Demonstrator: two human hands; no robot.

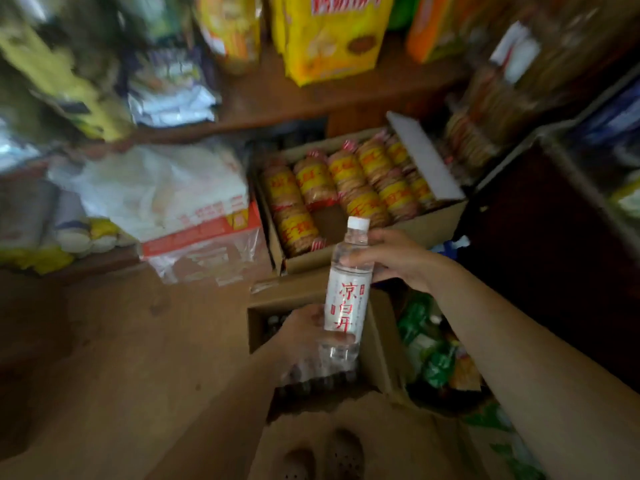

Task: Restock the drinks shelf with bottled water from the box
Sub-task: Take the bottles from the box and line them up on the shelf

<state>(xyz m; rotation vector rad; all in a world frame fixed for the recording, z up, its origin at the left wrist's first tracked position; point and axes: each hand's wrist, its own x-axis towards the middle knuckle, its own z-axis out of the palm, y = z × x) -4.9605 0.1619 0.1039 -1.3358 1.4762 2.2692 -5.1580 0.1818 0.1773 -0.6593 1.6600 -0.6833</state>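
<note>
A clear water bottle (346, 289) with a white cap and a white label in red characters stands upright above an open cardboard box (375, 344) on the floor. My left hand (304, 332) grips the bottle's lower part, thumb across the label's bottom edge. My right hand (391, 254) holds the bottle's shoulder from the right. Inside the box, dark caps of several more bottles (318, 379) show below my left hand.
A second open carton (433, 220) of wrapped biscuit rolls sits just behind the box. A wooden shelf (311, 98) above carries yellow and orange snack packs. White bags lie at the left, green packets at the right, and a dark cabinet (540, 237) stands at the right.
</note>
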